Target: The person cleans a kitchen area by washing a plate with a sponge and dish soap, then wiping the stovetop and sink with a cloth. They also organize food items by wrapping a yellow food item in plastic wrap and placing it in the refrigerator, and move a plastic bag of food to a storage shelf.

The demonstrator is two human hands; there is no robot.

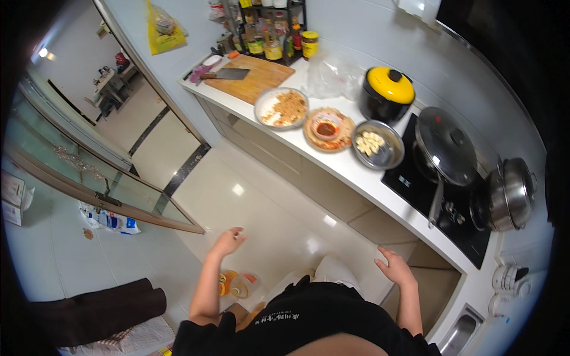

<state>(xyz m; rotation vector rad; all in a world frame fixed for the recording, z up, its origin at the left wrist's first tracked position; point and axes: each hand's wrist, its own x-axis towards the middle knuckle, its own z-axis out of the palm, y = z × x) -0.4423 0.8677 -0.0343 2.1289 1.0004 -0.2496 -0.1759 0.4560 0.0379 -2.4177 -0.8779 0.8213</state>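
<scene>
My left hand (229, 241) hangs over the pale tiled floor, holding nothing, its fingers loosely apart. Plastic bottles (236, 285) stand on the floor below that forearm. My right hand (394, 266), also bare, is beside the cabinet fronts under the white counter (331, 164), fingers spread. Before me on the counter is a metal bowl (389, 159) with peeled garlic cloves (369, 143). Left of it, a small bowl of red sauce (326, 128) rests on a larger dish of food (314, 142). Farther left lies a plate (263, 98) of brown crumbly food.
A cleaver (234, 74) lies on a wooden cutting board (262, 73). A lidded wok (446, 147) and steel pot (507, 196) occupy the black cooktop (412, 184), near a yellow-lidded pot (385, 100). A sink (461, 331) is at right; a glass door (129, 187) stands at left.
</scene>
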